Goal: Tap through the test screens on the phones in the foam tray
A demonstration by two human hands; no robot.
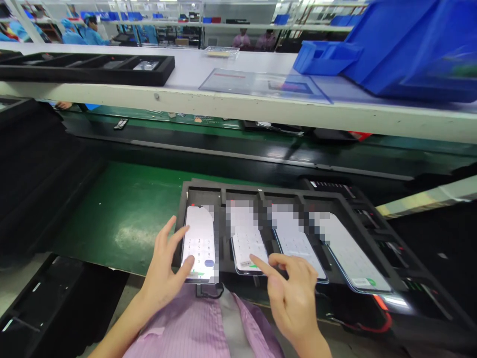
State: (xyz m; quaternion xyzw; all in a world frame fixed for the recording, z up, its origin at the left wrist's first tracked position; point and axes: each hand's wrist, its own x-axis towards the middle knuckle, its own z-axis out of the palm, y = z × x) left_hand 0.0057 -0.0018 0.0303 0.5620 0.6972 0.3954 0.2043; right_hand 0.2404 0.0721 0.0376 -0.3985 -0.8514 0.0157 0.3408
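A black tray [223,191] holds several phones side by side, each showing a lit white keypad screen. My left hand [164,268] rests at the tray's left edge, its thumb on the lower part of the leftmost phone [201,238] and its other fingers spread beside it. My right hand [290,293] points with the index finger, whose tip touches the bottom of the second phone [246,243]; the other fingers are curled. Two more phones [298,243] [350,253] lie to the right. Neither hand grips anything.
The tray sits on a green conveyor belt [122,214]. Black foam trays [33,164] stack at left. An upper white shelf [238,107] carries a black tray [85,67] and blue bins [402,44]. Other people work in the far background.
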